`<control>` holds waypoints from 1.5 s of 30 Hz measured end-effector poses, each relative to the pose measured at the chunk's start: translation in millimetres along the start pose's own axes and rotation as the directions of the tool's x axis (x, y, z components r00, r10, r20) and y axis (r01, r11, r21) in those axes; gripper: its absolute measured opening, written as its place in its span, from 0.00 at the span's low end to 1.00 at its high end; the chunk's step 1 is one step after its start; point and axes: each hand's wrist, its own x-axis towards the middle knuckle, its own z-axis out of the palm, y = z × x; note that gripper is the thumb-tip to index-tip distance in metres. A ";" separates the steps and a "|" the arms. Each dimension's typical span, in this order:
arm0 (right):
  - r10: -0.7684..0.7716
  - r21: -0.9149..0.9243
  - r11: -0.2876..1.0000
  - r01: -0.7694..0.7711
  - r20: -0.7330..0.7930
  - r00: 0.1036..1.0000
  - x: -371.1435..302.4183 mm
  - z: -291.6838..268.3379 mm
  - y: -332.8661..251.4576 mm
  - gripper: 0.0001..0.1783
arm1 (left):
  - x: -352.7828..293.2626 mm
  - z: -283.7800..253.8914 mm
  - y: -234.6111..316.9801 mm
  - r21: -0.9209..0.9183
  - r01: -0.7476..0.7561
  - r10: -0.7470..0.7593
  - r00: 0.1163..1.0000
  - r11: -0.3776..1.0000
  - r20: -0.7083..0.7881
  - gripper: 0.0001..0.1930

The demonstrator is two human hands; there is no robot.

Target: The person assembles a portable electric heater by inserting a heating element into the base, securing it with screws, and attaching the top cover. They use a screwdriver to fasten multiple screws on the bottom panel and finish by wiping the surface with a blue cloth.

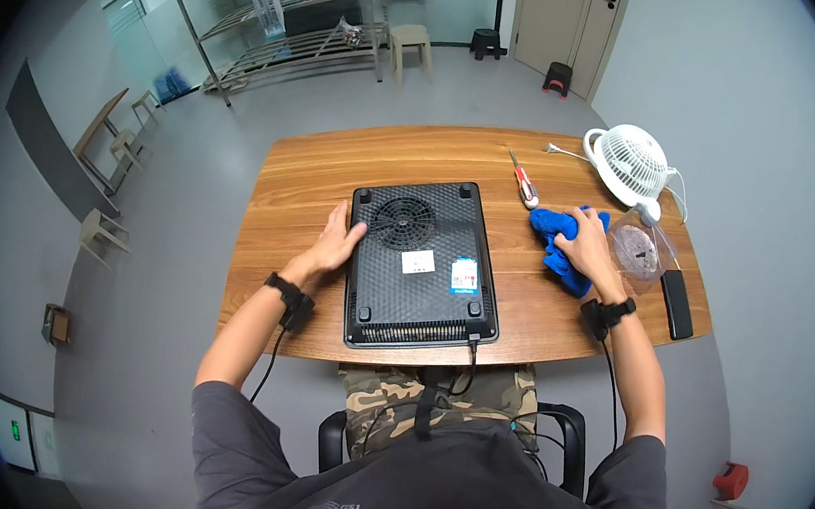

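A black induction cooker [424,290] lies upside down on the wooden table in front of me, showing its round fan grille, rubber feet and two stickers. My left hand [334,241] rests against its left edge, fingers stretched out and thumb on the underside. To the right of the cooker, my right hand [583,244] is closed on a crumpled blue cloth [552,226] that lies on the table. Just beyond the cloth is a screwdriver [526,184] with a red and white handle. The cooker's black cord [471,364] hangs over the near table edge.
A white fan [632,163] with its cord lies at the table's far right corner. Nearer are a transparent round cover [639,249] and a long black case [677,305]. Chair armrests flank me. A metal shelf [292,27] and stools [411,44] stand beyond the table.
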 end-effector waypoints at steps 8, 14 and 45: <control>-0.292 0.203 0.936 0.286 -0.002 0.956 6.1 -4.2 -147.7 0.27 | -102.5 -4.1 124.1 0.360 -0.385 0.225 0.883 0.850 0.412 0.51; -0.472 0.174 0.881 0.441 0.240 0.848 13.0 79.0 -152.8 0.36 | -99.1 4.3 116.9 0.419 -0.356 0.089 0.839 0.835 0.536 0.59; -0.549 0.088 0.826 0.556 0.346 0.761 -3.8 79.3 -166.8 0.32 | -98.3 17.3 109.6 0.421 -0.376 0.083 0.819 0.825 0.568 0.64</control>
